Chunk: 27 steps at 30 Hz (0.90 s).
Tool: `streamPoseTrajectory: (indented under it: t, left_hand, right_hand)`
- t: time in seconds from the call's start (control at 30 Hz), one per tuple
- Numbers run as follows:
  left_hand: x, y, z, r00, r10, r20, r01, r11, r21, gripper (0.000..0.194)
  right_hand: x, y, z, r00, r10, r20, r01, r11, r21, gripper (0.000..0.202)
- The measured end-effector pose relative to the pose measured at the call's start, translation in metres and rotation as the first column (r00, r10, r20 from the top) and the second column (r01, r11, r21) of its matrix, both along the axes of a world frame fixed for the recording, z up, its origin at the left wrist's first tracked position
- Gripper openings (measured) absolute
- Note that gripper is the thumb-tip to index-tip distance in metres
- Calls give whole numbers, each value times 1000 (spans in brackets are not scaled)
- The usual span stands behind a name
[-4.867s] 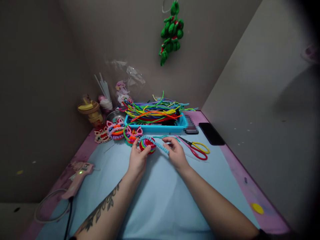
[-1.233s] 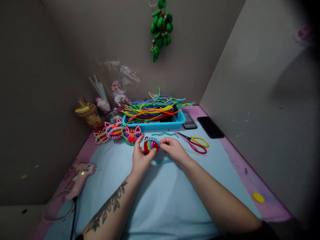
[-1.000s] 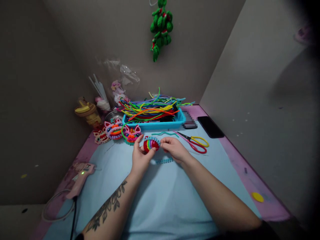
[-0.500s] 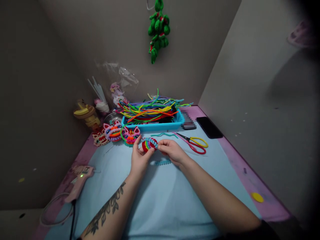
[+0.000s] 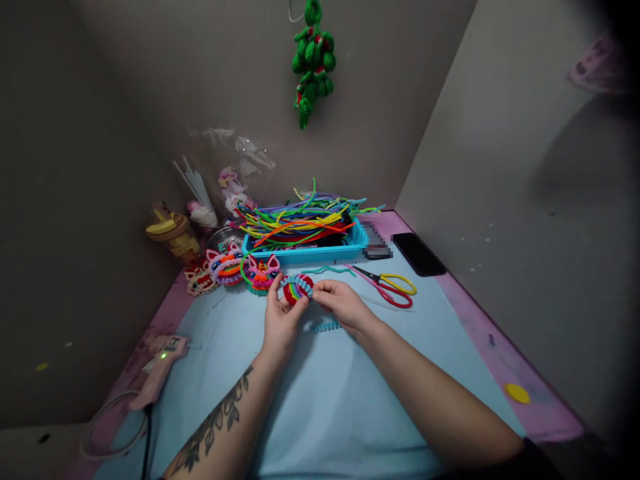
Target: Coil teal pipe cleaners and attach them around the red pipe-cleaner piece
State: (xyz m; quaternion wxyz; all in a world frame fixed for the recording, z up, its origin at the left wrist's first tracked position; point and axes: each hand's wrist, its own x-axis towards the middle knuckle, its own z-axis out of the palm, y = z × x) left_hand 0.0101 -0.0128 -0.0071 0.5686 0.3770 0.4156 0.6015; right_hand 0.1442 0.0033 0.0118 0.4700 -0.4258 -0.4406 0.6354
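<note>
My left hand (image 5: 284, 313) holds a small round craft piece (image 5: 295, 293) of fuzzy stems, dark red with rainbow bands, between its thumb and fingers. A light blue twisted strip (image 5: 303, 284) runs over the top of the piece. At its right end, my right hand (image 5: 337, 300) pinches the strip with thumb and forefinger closed. Another light blue wavy strip (image 5: 326, 327) lies on the cloth just below my hands. Right behind my left fingers sits a pink and orange figure with ears (image 5: 264, 272).
Behind my hands stands a blue tray (image 5: 310, 255) heaped with colourful pipe cleaners (image 5: 300, 223). Scissors (image 5: 390, 287) and a black phone (image 5: 419, 255) lie to the right. At the left rests a pink glue gun (image 5: 163, 370), its light green. More eared figures (image 5: 226, 265) sit back left.
My hands and the round piece stay nearly in place. The right fingertips have shifted slightly left along the blue strip, and the view has tilted a little.
</note>
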Motion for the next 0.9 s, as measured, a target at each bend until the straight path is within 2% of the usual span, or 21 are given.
streamPoseTrajectory:
  t: [0.23,0.4,0.67,0.9]
  left_hand:
    - [3,-1,-1,998,-15,59,16,1000,-18,101]
    - [4,-1,-3,999,-16,48,17,1000,-20,101]
    - [4,-1,-2,994,-13,105,17,999,-34,100]
    - [3,-1,-5,999,-12,51,13,1000,-15,97]
  right_hand:
    - [-4,2,-4,996,-94,7,94,995,-13,23]
    - [-8,3,-8,992,-126,-22,125,991,-49,22]
    - [-4,6,-9,990,-123,-65,116,988,-101,23]
    - [-4,4,-6,993,-102,-57,97,991,-92,23]
